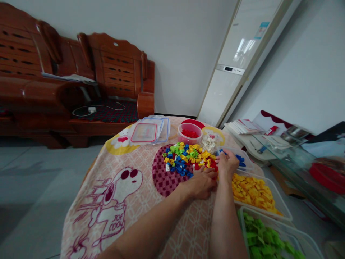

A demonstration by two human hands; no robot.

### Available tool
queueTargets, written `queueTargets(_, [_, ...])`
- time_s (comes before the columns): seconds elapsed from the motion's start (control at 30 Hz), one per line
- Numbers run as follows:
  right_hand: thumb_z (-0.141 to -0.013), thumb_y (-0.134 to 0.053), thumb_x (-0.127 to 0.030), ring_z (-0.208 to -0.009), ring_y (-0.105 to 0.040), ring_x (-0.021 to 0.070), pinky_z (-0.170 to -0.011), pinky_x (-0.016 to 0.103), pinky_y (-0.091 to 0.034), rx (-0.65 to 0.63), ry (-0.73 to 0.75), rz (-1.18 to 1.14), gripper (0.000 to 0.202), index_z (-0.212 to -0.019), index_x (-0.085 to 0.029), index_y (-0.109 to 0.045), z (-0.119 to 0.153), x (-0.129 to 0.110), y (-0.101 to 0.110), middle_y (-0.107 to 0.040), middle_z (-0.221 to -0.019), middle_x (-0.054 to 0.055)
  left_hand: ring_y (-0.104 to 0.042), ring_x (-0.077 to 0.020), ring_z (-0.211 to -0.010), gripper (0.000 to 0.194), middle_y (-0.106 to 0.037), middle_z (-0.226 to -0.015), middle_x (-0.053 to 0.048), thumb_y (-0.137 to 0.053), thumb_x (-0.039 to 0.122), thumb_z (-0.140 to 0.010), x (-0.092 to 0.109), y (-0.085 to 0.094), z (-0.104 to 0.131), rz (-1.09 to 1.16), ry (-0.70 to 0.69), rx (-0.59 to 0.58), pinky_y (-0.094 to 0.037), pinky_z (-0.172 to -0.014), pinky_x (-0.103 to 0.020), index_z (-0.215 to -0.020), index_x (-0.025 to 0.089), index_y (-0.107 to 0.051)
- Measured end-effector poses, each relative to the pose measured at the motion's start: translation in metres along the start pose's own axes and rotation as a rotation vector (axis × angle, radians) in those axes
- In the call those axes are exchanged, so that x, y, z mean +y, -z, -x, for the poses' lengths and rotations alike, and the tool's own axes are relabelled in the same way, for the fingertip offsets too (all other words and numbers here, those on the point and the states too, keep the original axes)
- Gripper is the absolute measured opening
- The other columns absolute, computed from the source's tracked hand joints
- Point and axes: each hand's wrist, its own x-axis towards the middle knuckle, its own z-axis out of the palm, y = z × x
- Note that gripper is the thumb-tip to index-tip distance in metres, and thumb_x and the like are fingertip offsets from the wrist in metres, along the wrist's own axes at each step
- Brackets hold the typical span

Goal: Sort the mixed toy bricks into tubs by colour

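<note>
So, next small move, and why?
Probably pick a blue piece from the mixed pile with the left hand: it rests at the pile's edge, blue pieces lie close by, and the right hand is at the box of blue pieces.

A heap of multicoloured plastic bricks is spread on a pink patterned tablecloth, the left hand laid at its near right edge. Behind the heap, red plastic bricks are held in a round clear plastic bowl, flanked by flat clear plastic lids at left and a pile of white plastic bricks at right. Along the right side, blue plastic bricks are contained in a farthest rectangular clear plastic box, where the right hand is placed at the left end; yellow plastic bricks are boxed nearer, green plastic bricks nearest. The scene is backed by a brown wooden settee at left and a tall white floor-standing unit at right.
</note>
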Motion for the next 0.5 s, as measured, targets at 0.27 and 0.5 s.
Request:
queueTargets(0.27, [-0.082, -0.046, -0.033, -0.054, -0.064, 0.0198, -0.059, 0.03, -0.051, -0.003, 0.029, -0.055, 0.053, -0.124, -0.005, -0.061, 0.0, 0.002, -0.001, -0.072, -0.076, 0.013, -0.035, -0.0307, -0.138, 0.02, -0.05, -0.143, -0.007, -0.055, 0.016, -0.083, -0.027, -0.005, 0.003, -0.132, 0.232, 0.105, -0.024, -0.114, -0.058, -0.091, 0.022, -0.072])
queueTargets(0.5, [-0.082, -0.046, -0.035, -0.052, -0.063, 0.0185, -0.057, 0.028, -0.05, -0.053, 0.016, -0.031, 0.051, -0.121, -0.006, -0.064, -0.004, 0.009, -0.005, -0.072, -0.074, 0.011, -0.05, -0.0222, -0.125, 0.034, -0.057, -0.133, -0.01, -0.046, 0.008, -0.085, -0.049, 0.02, 0.012, -0.107, 0.48, 0.471, -0.04, -0.108, -0.04, -0.107, 0.02, -0.069])
